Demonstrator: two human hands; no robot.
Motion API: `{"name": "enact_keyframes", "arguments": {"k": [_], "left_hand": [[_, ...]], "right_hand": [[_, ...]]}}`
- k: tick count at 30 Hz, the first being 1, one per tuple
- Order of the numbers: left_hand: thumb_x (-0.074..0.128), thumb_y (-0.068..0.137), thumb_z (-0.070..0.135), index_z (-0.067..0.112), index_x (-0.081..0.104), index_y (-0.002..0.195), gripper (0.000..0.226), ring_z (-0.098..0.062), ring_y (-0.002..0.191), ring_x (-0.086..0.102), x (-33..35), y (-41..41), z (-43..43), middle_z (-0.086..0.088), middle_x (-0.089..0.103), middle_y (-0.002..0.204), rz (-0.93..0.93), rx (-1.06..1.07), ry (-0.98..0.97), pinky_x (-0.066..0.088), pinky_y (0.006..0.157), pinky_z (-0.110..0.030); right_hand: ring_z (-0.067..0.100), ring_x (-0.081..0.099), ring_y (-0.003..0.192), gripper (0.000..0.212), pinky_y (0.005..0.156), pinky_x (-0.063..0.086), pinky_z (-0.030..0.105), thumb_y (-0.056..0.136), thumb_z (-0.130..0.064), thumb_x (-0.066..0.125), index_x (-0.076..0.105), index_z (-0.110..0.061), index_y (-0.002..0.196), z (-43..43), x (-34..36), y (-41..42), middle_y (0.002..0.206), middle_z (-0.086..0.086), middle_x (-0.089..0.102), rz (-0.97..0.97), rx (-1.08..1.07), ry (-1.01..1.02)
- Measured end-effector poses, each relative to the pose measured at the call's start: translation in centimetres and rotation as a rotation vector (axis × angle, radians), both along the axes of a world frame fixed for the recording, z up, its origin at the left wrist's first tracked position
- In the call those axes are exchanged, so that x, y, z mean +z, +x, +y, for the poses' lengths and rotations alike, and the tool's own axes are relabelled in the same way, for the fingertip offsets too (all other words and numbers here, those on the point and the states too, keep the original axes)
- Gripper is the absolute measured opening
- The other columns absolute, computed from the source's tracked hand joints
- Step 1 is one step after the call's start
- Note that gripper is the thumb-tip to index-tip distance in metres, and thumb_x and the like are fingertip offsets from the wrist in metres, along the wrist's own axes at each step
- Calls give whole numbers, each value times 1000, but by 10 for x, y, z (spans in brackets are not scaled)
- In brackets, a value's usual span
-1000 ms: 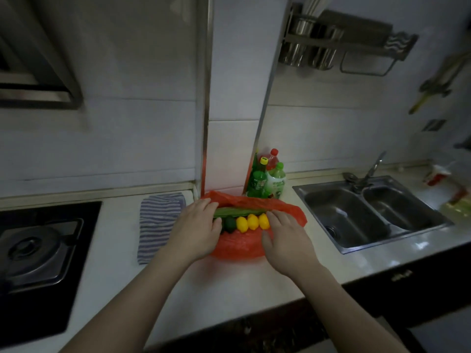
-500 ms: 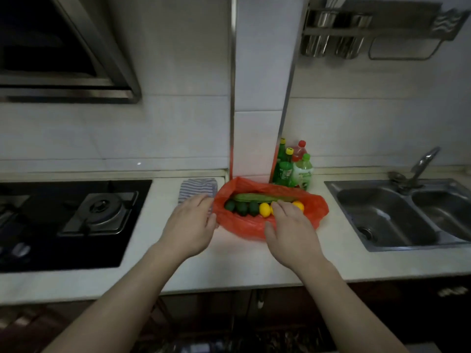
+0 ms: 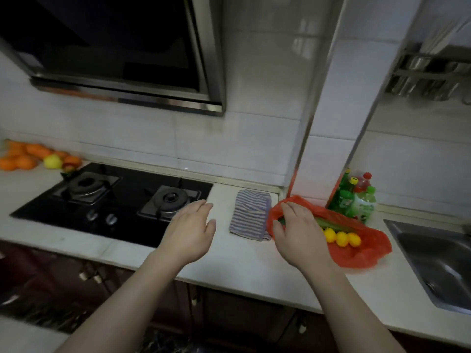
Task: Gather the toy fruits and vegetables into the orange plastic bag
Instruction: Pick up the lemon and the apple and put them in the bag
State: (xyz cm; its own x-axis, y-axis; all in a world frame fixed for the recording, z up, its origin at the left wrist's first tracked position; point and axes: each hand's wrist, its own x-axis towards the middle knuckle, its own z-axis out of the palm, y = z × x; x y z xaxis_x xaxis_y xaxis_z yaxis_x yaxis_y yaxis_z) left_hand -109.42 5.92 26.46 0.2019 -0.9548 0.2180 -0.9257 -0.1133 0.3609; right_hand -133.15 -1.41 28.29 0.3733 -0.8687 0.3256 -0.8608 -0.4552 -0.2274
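Note:
The orange plastic bag (image 3: 362, 253) lies open on the white counter, to the right of centre. Three yellow toy lemons (image 3: 341, 238) and a long green cucumber (image 3: 328, 222) show inside it. My right hand (image 3: 299, 233) rests over the bag's left edge with loosely bent fingers, hiding whatever lies beneath. My left hand (image 3: 191, 228) hovers flat and empty over the counter beside the stove, apart from the bag. A pile of toy oranges (image 3: 23, 156) and a yellow-green apple (image 3: 52, 161) sit at the far left, behind the stove.
A black two-burner gas stove (image 3: 114, 200) fills the left counter under a range hood (image 3: 122, 59). A striped cloth (image 3: 251, 215) lies between stove and bag. Drink bottles (image 3: 356, 200) stand behind the bag. A steel sink (image 3: 438, 258) is at right.
The view has swung left, bringing the stove and the far-left fruit pile into sight. My left hand has left the bag and moved left toward the stove. My right hand slid to the bag's left edge.

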Motion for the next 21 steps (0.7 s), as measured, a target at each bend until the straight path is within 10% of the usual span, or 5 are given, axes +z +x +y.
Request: {"name": "enact_keyframes", "arguments": {"k": [21], "left_hand": [[38,100,40,19,37,147,52,-18,145,23,-16,324,107,-2,32,155,5,200,-24,17,120,-37]], "right_hand": [[20,34,134,52,112,27,33,96,-37,37,41,-13,142,64,-10,343,145,4,43,39,215,106]]}}
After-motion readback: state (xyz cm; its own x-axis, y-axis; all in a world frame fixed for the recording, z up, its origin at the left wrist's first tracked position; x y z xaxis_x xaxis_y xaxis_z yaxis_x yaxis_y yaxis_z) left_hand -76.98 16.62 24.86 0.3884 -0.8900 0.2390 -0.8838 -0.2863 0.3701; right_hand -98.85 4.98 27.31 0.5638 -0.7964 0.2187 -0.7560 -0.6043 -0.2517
